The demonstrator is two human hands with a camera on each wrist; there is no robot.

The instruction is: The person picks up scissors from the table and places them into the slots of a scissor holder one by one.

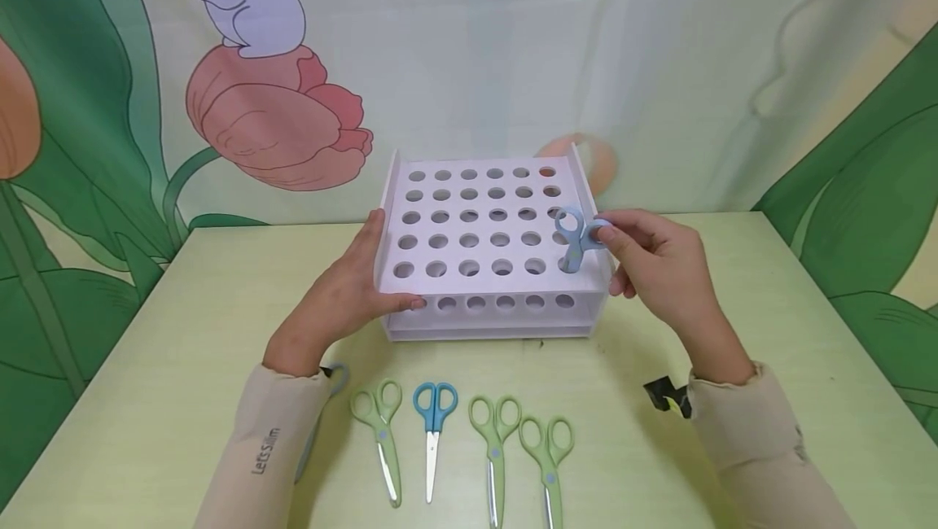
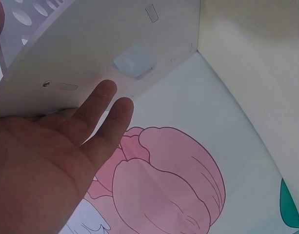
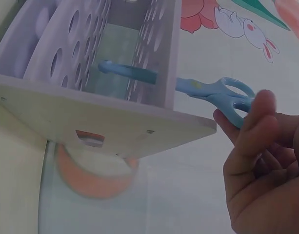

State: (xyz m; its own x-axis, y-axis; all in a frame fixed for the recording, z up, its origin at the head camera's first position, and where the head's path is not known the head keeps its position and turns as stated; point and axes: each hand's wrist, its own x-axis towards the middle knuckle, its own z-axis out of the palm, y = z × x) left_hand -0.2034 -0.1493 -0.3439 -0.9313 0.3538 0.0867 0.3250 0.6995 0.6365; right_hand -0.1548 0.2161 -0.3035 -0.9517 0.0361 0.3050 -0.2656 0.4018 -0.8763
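A white rack (image 1: 484, 228) with rows of round holes stands on the table against the backdrop. My right hand (image 1: 655, 260) pinches a handle loop of light blue scissors (image 1: 575, 252) between thumb and fingertips. Their closed blades pass down through the front-right hole; in the right wrist view the tip shows inside the rack, between its perforated layers. At the rack's left side, my left hand (image 1: 340, 293) rests with its thumb on the front edge. In the left wrist view, its fingers (image 2: 93, 105) lie extended beside the side panel.
Green scissors (image 1: 383, 435), blue scissors (image 1: 434, 431), and two further green pairs, one being scissors (image 1: 494, 448), lie along the table front. Light blue scissors (image 1: 339, 378) are partly hidden under my left sleeve. A printed backdrop (image 1: 469, 73) hangs behind the rack.
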